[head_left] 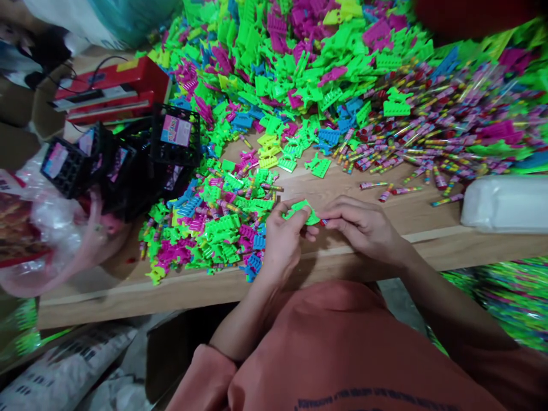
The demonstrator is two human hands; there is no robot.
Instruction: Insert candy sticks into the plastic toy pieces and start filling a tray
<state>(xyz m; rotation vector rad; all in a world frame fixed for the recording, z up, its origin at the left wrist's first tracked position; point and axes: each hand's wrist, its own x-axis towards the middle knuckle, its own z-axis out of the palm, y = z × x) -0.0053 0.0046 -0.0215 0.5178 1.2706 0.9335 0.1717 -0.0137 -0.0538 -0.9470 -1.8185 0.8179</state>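
At front edge of wood table (428,214), L hand (285,242) & R hand (363,228) work close together, almost meeting. L fingers (278,210) curl around neon green plastic piece (299,206), pressed onto it & holding it. R thumb + fingertips pinch small stick w/ red tip (323,222) right at green piece's edge; exact contact hidden by fingers. Green piece sits just above table, between both hands. Left of hands: loose pile of green, pink & blue plastic pieces (214,228). Behind: much bigger heap of plastic pieces (274,74), striped tubes (428,134) spread to its right. Black plastic crates (175,134) w/ pink labels at left, red machine (111,91) beyond them, white block (507,202) at right.
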